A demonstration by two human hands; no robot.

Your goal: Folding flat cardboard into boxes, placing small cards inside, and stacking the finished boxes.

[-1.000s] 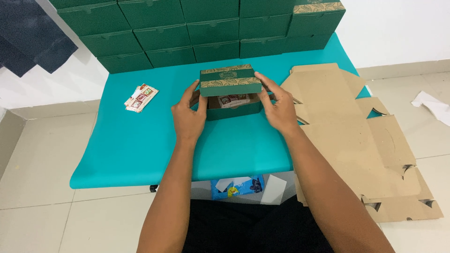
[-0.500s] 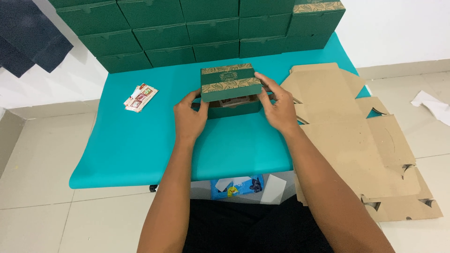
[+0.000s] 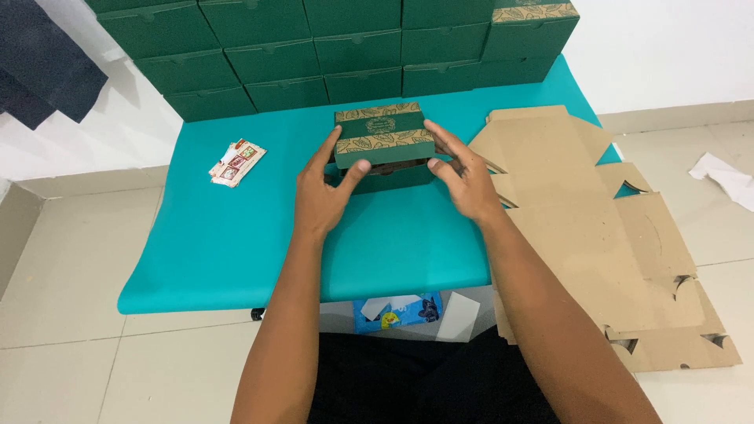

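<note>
Green box with leaf-patterned lid, near the worktop's far edge, lid half seated; left hand and right hand fingers spread, pinching its ends; risk: uneven pressure could skew the lid or crush a cardboard corner.

The green box was matt printed cardboard with tan leaf-patterned bands, as were the stacked boxes behind it. The worktop carried a smooth, matt teal sheet. The flattened blanks were raw brown cardboard, dull and slightly rough; the floor was pale, faintly glossy tile.
</note>
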